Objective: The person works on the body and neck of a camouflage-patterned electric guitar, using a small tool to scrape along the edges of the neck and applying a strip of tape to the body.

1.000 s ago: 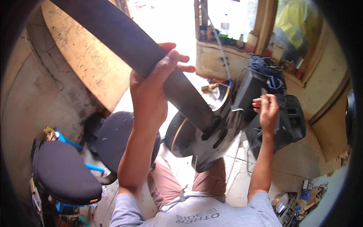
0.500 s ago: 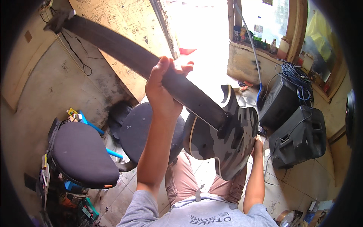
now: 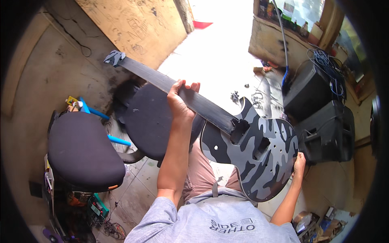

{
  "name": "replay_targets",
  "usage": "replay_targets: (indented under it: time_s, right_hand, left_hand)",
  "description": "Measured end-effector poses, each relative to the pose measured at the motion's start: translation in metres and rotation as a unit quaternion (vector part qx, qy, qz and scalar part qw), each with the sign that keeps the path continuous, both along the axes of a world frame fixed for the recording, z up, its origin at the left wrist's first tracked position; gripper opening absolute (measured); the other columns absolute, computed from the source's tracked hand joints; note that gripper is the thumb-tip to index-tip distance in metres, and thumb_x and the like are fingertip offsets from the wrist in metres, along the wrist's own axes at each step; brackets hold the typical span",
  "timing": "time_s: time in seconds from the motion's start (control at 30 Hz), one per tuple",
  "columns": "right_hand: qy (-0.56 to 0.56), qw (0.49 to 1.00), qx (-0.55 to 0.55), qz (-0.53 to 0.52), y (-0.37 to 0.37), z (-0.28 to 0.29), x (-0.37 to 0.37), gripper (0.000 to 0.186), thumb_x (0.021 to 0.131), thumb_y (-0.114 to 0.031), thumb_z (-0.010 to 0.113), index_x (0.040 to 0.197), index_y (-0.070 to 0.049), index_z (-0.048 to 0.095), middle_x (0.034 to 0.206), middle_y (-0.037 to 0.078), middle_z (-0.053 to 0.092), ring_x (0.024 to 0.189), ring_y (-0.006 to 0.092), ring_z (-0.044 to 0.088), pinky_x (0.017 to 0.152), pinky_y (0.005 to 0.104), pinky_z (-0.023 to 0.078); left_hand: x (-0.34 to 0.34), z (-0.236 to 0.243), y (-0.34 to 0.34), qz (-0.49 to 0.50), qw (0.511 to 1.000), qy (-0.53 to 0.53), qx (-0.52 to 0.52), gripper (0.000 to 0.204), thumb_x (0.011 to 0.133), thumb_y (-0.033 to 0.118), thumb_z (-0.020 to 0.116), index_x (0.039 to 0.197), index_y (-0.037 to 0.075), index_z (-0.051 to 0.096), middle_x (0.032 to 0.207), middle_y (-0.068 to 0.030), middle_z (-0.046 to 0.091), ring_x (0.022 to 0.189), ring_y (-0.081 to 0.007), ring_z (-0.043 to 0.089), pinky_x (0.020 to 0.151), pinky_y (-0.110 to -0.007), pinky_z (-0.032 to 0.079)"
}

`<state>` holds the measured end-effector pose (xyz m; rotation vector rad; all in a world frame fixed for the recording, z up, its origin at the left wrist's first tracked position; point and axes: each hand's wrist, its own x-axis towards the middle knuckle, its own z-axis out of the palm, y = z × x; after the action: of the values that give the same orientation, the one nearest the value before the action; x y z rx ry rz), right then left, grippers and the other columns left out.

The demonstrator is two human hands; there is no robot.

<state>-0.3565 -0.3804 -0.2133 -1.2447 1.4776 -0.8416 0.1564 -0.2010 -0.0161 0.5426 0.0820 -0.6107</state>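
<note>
While camouflage guitar (image 3: 245, 156) slants above lap (image 3: 198, 174), headstock (image 3: 114, 58) far left, body near right, left hand (image 3: 181, 101) grasps neck (image 3: 210, 109) midway, nearer headstock; right hand (image 3: 299, 165) clasps body's right edge. Round black seat (image 3: 146, 121) left, black speaker (image 3: 328, 133) right.

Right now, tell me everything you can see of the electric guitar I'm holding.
The electric guitar has a camouflage body in black and greys, with dark cavities and small round holes. Its long, dark neck, apparently wooden, ends in a matching headstock. No strings show. It slants across the view, headstock upper left, body lower right, partly hiding the trousers. The left hand grips the neck; the right hand holds the body's right edge.
</note>
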Motion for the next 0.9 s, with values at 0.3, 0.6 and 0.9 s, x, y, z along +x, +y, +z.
replay_targets:
  time_s: [0.3, 0.6, 0.9]
  right_hand:
    - [0.159, 0.976, 0.012, -0.15, 0.091, -0.04, -0.095, 0.02, 0.106, -0.016, 0.046, 0.095, -0.008, 0.062, 0.079, -0.002, 0.057, 0.071, 0.0108, 0.05, 0.063, 0.0318, 0.042]
    - [0.402, 0.901, -0.095, -0.131, 0.122, -0.012, -0.16, 0.027, 0.107, -0.025, 0.051, 0.098, -0.002, 0.063, 0.08, 0.009, 0.065, 0.075, 0.0181, 0.061, 0.071, 0.0333, 0.049]
    - [0.172, 0.964, -0.202, 0.023, 0.09, 0.139, 0.025, 0.016, 0.104, -0.014, 0.061, 0.109, -0.001, 0.069, 0.079, 0.0, 0.065, 0.07, 0.0093, 0.059, 0.066, 0.0263, 0.049]
  left_hand:
    - [-0.05, -0.085, -0.078, -0.189, 0.98, -0.003, 0.055, 0.02, 0.099, 0.017, 0.052, 0.106, 0.0, 0.061, 0.111, -0.0206, 0.068, 0.107, -0.0383, 0.068, 0.097, -0.05, 0.056]
    - [-0.067, -0.155, -0.101, -0.396, 0.911, -0.083, 0.078, 0.027, 0.105, 0.029, 0.054, 0.116, 0.005, 0.058, 0.131, -0.0236, 0.065, 0.115, -0.039, 0.068, 0.101, -0.051, 0.055]
    - [-0.069, -0.15, -0.106, -0.428, 0.893, -0.123, 0.068, 0.028, 0.102, 0.024, 0.06, 0.118, 0.001, 0.06, 0.12, -0.0242, 0.069, 0.112, -0.0383, 0.069, 0.104, -0.051, 0.052]
